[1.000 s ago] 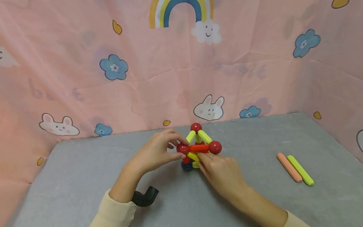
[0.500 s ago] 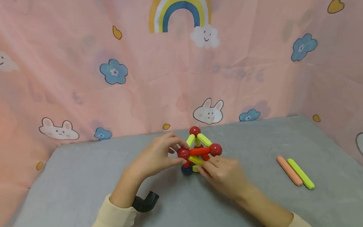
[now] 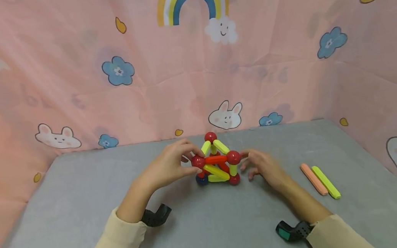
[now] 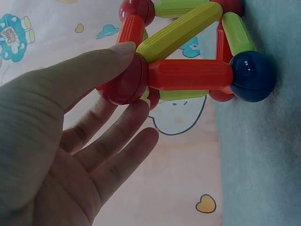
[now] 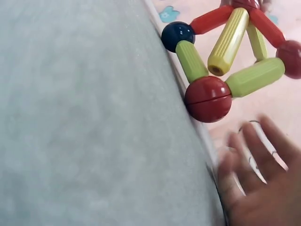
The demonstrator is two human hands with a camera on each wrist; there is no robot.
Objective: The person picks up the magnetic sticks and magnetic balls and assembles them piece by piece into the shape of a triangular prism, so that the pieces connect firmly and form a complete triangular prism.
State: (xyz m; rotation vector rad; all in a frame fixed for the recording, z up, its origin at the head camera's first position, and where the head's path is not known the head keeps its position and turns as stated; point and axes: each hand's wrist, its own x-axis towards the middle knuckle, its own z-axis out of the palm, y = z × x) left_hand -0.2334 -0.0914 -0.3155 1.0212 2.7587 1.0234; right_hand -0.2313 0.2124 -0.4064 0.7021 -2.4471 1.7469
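A frame of magnetic rods and balls stands on the table. My left hand (image 3: 168,162) pinches its upper-left red ball (image 4: 126,80) between thumb and fingers. From that ball a yellow rod (image 3: 217,172) slants down toward the lower-right red ball (image 3: 234,179); the right wrist view shows its lower end (image 5: 218,66) apart from that ball. A dark blue ball (image 4: 253,76) forms the lower-left corner. Beside the upper-right red ball (image 3: 233,157), my right hand (image 3: 263,167) has loosely bent fingers and holds nothing; its fingers are blurred in the right wrist view.
To the right, an orange rod (image 3: 313,179) and a yellow-green rod (image 3: 326,182) lie side by side on the grey table (image 3: 178,236). A pink printed cloth (image 3: 168,84) hangs behind and along the sides. Each wrist carries a black strap mount (image 3: 156,216).
My right hand has let go of the yellow rod and moved right, past the frame's right side. The left hand keeps its pinch on the red ball.
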